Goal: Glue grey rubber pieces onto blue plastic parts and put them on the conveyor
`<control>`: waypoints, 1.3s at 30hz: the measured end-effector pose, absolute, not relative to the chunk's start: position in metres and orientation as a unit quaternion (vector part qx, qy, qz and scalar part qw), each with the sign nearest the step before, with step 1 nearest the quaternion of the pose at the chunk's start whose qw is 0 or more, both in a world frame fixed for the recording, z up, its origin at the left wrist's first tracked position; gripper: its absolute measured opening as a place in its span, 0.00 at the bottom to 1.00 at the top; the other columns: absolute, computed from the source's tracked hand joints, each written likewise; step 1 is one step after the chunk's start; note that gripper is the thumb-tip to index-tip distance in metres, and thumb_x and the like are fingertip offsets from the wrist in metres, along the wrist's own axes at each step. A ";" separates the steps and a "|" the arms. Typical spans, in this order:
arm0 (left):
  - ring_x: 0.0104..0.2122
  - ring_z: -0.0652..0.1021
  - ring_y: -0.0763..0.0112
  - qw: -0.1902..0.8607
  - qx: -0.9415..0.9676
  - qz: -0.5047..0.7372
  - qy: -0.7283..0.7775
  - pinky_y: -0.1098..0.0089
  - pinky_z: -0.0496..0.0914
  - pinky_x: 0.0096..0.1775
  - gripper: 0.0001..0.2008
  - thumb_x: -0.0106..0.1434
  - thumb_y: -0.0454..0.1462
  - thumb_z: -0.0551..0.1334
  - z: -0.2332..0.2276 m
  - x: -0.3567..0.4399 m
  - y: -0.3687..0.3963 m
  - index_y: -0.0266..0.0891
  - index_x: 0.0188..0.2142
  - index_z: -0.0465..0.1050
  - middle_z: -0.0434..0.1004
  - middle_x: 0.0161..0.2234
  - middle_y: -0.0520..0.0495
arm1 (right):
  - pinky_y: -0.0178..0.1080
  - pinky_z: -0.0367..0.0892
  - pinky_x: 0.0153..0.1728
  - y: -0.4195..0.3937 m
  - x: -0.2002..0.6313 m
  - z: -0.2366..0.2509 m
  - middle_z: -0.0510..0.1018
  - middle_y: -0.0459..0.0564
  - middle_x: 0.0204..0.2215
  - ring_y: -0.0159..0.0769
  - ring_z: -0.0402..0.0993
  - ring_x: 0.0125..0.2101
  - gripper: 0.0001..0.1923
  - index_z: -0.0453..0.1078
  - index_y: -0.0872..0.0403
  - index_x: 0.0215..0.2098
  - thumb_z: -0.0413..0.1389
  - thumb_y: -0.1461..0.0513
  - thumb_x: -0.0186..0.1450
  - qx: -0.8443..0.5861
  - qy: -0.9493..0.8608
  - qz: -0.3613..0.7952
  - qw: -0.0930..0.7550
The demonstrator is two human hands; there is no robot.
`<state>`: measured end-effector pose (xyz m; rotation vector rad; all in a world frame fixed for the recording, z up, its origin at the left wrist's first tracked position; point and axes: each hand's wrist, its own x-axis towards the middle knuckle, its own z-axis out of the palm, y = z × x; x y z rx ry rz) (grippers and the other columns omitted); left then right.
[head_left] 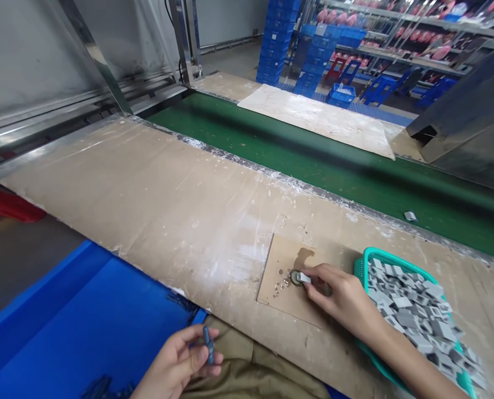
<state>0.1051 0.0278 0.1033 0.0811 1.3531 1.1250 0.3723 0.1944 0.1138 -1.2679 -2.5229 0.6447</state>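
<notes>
Over a brown board on the bench, my right hand pinches a small light-grey plastic piece. That piece is at a small round dish with a dark rim; whether it touches the dish I cannot tell. Wet spots and droplets lie around the dish. Lower down, above my lap, my left hand holds a small dark-blue stick-like part between thumb and fingers. Beside my right forearm stands a teal basket heaped with grey plastic pieces.
A green conveyor belt runs behind the bench, with one grey piece on it. At lower left a blue bin contains dark parts. Farther back are stacked blue crates and shelves of pink items.
</notes>
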 end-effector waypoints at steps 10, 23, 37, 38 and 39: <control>0.31 0.78 0.67 0.675 0.105 0.546 0.484 0.69 0.73 0.36 0.14 0.46 0.39 0.73 0.100 0.159 0.081 0.34 0.32 0.78 0.80 0.27 0.44 | 0.36 0.71 0.28 0.185 0.368 0.141 0.79 0.51 0.28 0.36 0.75 0.26 0.09 0.73 0.54 0.35 0.55 0.57 0.61 -0.504 -0.769 0.324 0.222; 0.29 0.79 0.65 0.692 0.135 0.588 0.397 0.69 0.75 0.33 0.17 0.44 0.41 0.73 0.113 0.214 0.114 0.35 0.33 0.80 0.81 0.28 0.43 | 0.37 0.74 0.30 0.151 0.357 0.169 0.81 0.55 0.30 0.40 0.78 0.29 0.09 0.73 0.54 0.31 0.60 0.56 0.57 -0.526 -0.677 0.458 0.236; 0.26 0.78 0.67 0.529 0.352 0.575 0.515 0.71 0.75 0.31 0.08 0.54 0.29 0.63 0.126 0.197 0.120 0.40 0.26 0.81 0.77 0.26 0.46 | 0.33 0.71 0.25 0.157 0.356 0.166 0.80 0.49 0.25 0.36 0.76 0.25 0.04 0.73 0.53 0.29 0.58 0.60 0.57 -0.503 -0.742 0.393 0.204; 0.27 0.78 0.68 0.507 0.377 0.570 0.526 0.71 0.74 0.31 0.09 0.55 0.28 0.62 0.126 0.196 0.121 0.41 0.27 0.81 0.77 0.26 0.46 | 0.33 0.71 0.25 0.158 0.354 0.166 0.80 0.49 0.25 0.36 0.76 0.25 0.04 0.73 0.53 0.29 0.58 0.60 0.57 -0.500 -0.743 0.396 0.204; 0.27 0.78 0.68 0.491 0.394 0.565 0.533 0.72 0.74 0.31 0.10 0.56 0.28 0.61 0.126 0.196 0.121 0.41 0.27 0.81 0.77 0.26 0.46 | 0.33 0.71 0.26 0.158 0.353 0.165 0.81 0.50 0.26 0.37 0.77 0.25 0.05 0.73 0.54 0.29 0.58 0.60 0.57 -0.498 -0.741 0.402 0.205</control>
